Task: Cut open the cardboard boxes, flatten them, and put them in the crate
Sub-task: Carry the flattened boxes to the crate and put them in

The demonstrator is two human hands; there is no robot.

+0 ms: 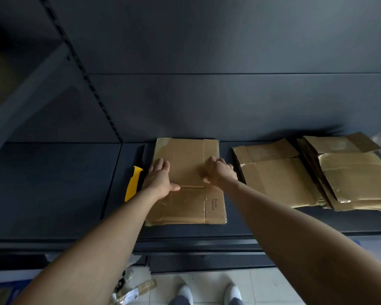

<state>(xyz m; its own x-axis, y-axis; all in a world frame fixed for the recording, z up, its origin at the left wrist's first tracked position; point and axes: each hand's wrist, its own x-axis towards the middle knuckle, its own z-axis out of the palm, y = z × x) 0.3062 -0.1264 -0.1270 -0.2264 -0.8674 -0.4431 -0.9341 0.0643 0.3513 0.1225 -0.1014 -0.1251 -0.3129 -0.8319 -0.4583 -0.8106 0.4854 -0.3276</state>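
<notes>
The yellow-handled knife (134,183) lies set aside left of the flattened cardboard box (185,208) on the shelf (53,190), where the left grip (160,179), open and flat, and the right grip (220,173), fingers bent so I cannot tell its closure, press it down, probably to crease it like the stack of flattened boxes (284,183) at the right.

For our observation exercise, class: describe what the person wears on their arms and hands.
Nothing shows: the left forearm and right forearm are bare, with no sleeves in view. The left hand and right hand wear no gloves, and no watch or bracelet shows at either wrist.
</notes>
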